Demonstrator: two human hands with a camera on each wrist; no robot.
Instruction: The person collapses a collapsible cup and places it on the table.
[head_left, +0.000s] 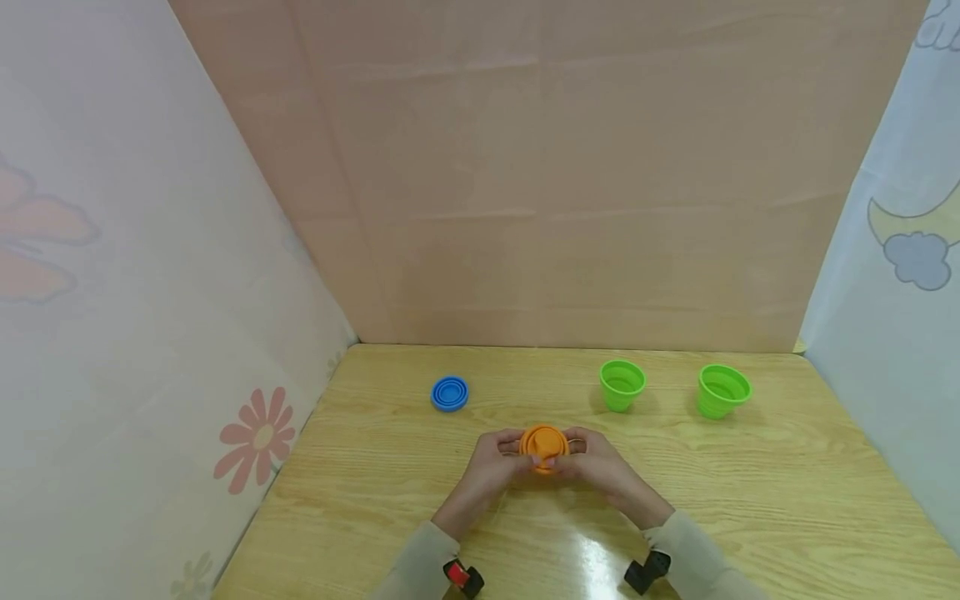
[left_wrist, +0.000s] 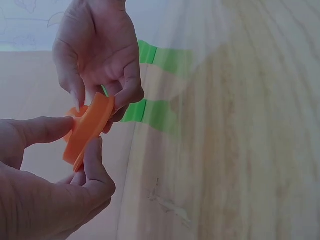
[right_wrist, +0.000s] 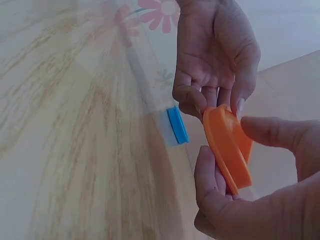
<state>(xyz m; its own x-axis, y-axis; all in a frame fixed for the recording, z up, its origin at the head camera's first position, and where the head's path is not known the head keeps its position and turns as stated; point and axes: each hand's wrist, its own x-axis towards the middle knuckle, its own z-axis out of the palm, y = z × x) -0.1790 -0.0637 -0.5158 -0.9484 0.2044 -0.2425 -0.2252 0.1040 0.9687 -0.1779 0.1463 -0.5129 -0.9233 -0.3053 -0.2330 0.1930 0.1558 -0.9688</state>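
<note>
Between both hands is an orange collapsible cup (head_left: pixel 545 442), folded nearly flat and raised off the table with its ringed face toward the head camera. My left hand (head_left: pixel 491 463) grips its left edge, thumb on the near face and fingers behind. Opposite it, my right hand (head_left: pixel 604 468) pinches the right edge the same way. Both thumbs meet near the middle of the cup's lower part. In the left wrist view the orange cup (left_wrist: pixel 89 131) is edge-on, with a part bulging out under the thumbs. The right wrist view shows the same orange rim (right_wrist: pixel 226 150) tilted between the fingers.
A blue collapsible cup (head_left: pixel 449 394), folded flat, lies on the wooden table (head_left: pixel 360 492) at the back left. Two green cups stand expanded at the back right, one green cup (head_left: pixel 622 385) left of the other green cup (head_left: pixel 723 390). Covered walls (head_left: pixel 540 183) enclose the table.
</note>
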